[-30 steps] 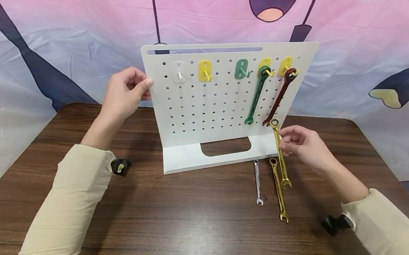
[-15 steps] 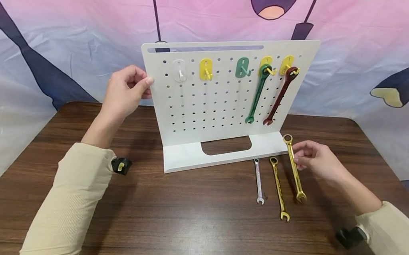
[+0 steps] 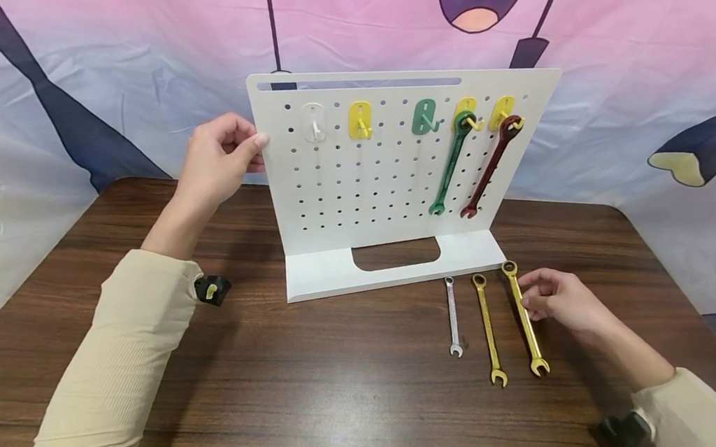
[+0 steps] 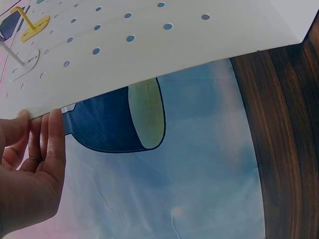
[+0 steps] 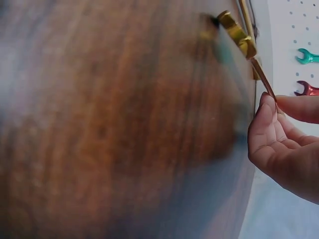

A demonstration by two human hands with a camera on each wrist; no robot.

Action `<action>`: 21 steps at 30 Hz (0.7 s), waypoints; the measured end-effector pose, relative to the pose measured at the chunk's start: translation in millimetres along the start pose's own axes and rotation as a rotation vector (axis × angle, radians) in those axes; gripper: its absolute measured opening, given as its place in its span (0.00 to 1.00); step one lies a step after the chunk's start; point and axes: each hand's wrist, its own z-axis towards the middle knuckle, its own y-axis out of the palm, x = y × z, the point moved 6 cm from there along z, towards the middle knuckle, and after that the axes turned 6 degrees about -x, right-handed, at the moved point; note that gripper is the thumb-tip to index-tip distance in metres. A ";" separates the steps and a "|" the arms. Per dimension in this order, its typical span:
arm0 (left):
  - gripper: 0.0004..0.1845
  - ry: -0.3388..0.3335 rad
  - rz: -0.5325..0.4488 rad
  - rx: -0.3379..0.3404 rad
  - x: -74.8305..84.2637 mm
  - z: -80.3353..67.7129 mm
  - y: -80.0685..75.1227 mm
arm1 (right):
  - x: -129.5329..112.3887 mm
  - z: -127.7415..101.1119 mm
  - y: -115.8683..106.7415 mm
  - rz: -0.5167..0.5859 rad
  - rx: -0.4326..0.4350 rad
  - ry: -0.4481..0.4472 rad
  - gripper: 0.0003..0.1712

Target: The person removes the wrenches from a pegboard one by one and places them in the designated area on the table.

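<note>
The right hand (image 3: 558, 304) is pinching the shaft of a gold wrench (image 3: 525, 317), which is lying on the table (image 3: 320, 389) just right of the pegboard (image 3: 393, 177) base. The left hand (image 3: 218, 160) is gripping the pegboard's left edge, thumb in front, fingers curled behind. The right wrist view is showing thumb and fingertip (image 5: 266, 107) closing on the shaft; the head view is not resolving this. Two more wrenches, gold (image 3: 488, 330) and silver (image 3: 453, 317), are lying beside it, nearer the pegboard's middle. Green (image 3: 449, 164) and red (image 3: 490, 167) wrenches are hanging on the pegboard's hooks.

Readable text: none | wrenches (image 3: 487, 328): markings too small to read | pegboard (image 3: 387, 177): unlabelled
</note>
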 end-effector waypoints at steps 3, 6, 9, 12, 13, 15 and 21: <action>0.09 0.001 0.002 0.000 0.2 0.1 0.2 | 3.8 -0.3 1.8 0.010 -0.011 0.024 0.20; 0.09 0.000 0.001 0.000 0.2 0.2 0.5 | 7.1 -0.4 2.6 0.005 -0.013 0.047 0.20; 0.09 -0.005 0.000 0.001 0.2 0.3 0.7 | 9.1 -0.6 2.5 -0.004 -0.008 0.060 0.19; 0.09 -0.010 0.002 0.001 0.1 0.2 0.4 | 10.2 -0.8 2.4 0.000 -0.011 0.063 0.19; 0.09 -0.012 0.001 0.001 0.0 0.1 0.3 | 10.5 -0.9 2.4 0.003 -0.014 0.064 0.19; 0.09 -0.014 0.000 0.001 -0.1 0.1 0.3 | 10.9 -1.3 2.3 0.009 -0.021 0.064 0.18; 0.09 -0.019 0.006 0.001 -0.1 -0.1 0.4 | 11.7 -2.1 1.8 -0.004 -0.026 0.062 0.18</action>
